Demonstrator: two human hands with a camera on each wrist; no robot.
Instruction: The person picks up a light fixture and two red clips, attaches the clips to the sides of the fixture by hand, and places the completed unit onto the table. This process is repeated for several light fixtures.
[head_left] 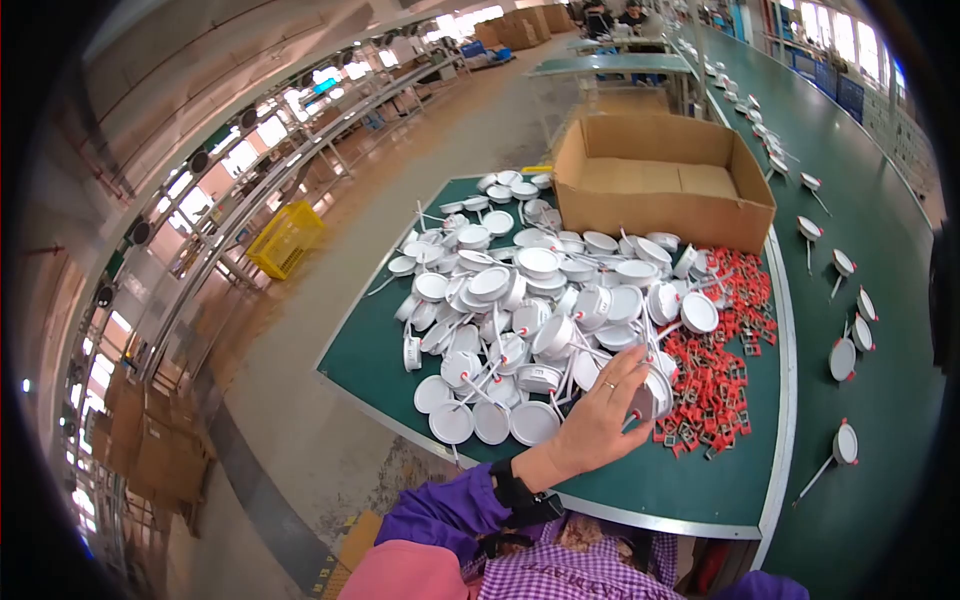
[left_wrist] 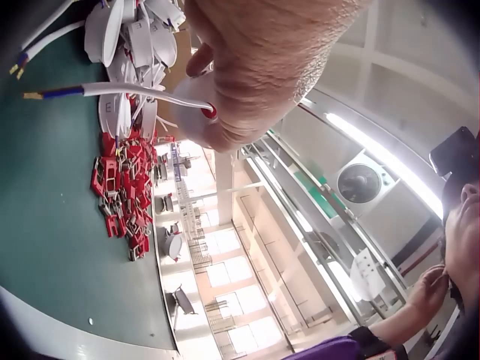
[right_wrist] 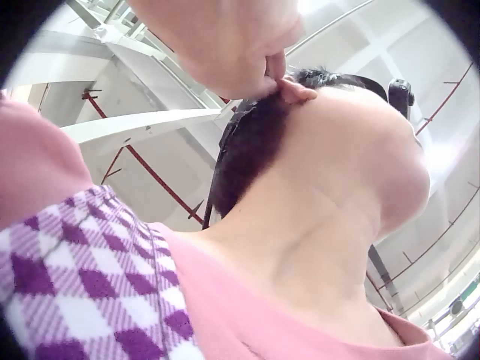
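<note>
Left hand [head_left: 597, 425] on a white disc [head_left: 656, 396], right hand [right_wrist: 232, 45] at the ear [right_wrist: 298, 92]

The left hand curls round the disc (its cable [left_wrist: 139, 90] sticks out) at the pile's [head_left: 500, 310] near right edge. Whether the right fingers pinch, I cannot tell. Red clips [head_left: 705, 400] lie right, an open carton [head_left: 665, 210] far.

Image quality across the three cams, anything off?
Head: fisheye curve, black corners, far windows blown out. Left wrist: windows and ceiling tube light overexposed. Right wrist: hazy glare at upper right, hand softly defined.
</note>
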